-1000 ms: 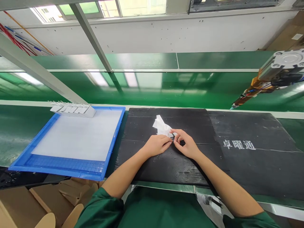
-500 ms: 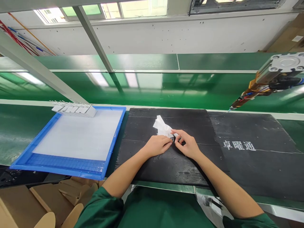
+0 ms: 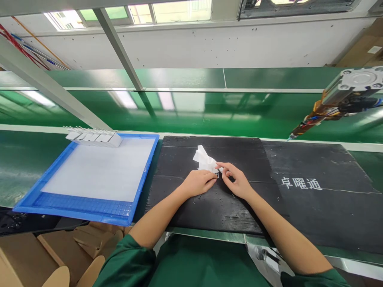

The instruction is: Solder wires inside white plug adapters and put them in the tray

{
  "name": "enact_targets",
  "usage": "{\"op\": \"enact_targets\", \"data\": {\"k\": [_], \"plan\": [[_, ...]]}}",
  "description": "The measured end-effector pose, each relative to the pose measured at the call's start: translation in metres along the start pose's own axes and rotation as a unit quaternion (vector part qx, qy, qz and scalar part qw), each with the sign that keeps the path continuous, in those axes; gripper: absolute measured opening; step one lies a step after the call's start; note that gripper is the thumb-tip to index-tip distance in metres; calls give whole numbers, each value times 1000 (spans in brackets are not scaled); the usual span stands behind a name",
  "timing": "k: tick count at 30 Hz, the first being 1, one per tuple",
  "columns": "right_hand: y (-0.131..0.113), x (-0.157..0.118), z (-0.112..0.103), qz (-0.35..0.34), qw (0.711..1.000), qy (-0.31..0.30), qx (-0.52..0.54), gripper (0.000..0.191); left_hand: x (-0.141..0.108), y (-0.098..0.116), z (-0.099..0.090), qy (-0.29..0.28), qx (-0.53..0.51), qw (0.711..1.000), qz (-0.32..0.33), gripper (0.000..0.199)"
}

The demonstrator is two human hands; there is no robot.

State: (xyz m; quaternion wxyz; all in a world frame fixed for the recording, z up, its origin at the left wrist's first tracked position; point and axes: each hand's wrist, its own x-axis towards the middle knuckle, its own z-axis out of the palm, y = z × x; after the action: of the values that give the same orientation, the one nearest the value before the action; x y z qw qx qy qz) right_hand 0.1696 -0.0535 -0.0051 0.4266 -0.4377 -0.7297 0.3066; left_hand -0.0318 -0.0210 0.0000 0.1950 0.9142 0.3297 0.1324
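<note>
A crumpled white tissue [image 3: 205, 159] lies on the black mat [image 3: 182, 153], just beyond my hands. My left hand [image 3: 199, 183] rests on the mat at the tissue's near edge. Its fingers are pressed together, and whatever is under or between them is hidden. Close by on the right, my right hand [image 3: 237, 182] is closed in a pinch, its forefinger reaching to the tissue's right end. What it pinches is too small to name. A bit of white print on the mat shows between the fingertips of both hands.
Left of the mat lies a blue tray [image 3: 146, 171] with a white sheet [image 3: 98, 167]; a row of small white pieces [image 3: 94, 137] sits at its back edge. A tool with an orange-brown nozzle [image 3: 308, 121] hangs at right. Cardboard boxes [image 3: 24, 259] stand at lower left.
My right hand's fingers have shifted slightly beside the tissue, covering more of the print. The left hand and the tissue stay in place.
</note>
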Motion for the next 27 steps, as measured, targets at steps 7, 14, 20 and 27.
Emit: {"op": "enact_targets", "data": {"k": [7,14,20,27], "plan": [[2,0,0,-4,1000,1,-6,47,0,0,0,2,3,1000,3,21],[4,0,1,8,999,3,32,41,0,1,-1,5,4,1000,7,22],[5,0,2,16,998,6,58,40,0,0,0,3,5,1000,6,22],[2,0,2,22,998,7,65,39,0,0,0,-1,10,1000,2,21]]}}
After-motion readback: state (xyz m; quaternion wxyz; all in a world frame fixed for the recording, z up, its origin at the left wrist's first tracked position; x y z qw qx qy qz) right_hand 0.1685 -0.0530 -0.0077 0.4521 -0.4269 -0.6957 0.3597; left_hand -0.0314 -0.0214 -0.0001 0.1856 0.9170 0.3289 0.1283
